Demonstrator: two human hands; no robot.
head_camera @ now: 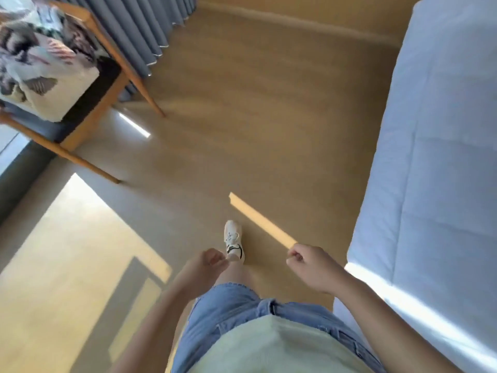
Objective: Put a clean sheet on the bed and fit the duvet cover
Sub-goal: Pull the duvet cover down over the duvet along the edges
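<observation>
both hands are loosely curled and empty, left hand [205,267] and right hand [312,267], near the bare bed [441,146] on the right.

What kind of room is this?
Most likely a bedroom: a bed along the right, patterned bedding piled on a wooden chair, and long grey curtains down to the floor.

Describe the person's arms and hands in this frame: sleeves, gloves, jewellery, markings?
Both forearms are bare to the frame edge: no sleeves in view. The left hand and right hand wear no gloves, and no rings, watch or bracelet show, though motion blur could hide something small. Other clothing in view: a pale green top, light blue denim shorts and a white sneaker.
</observation>
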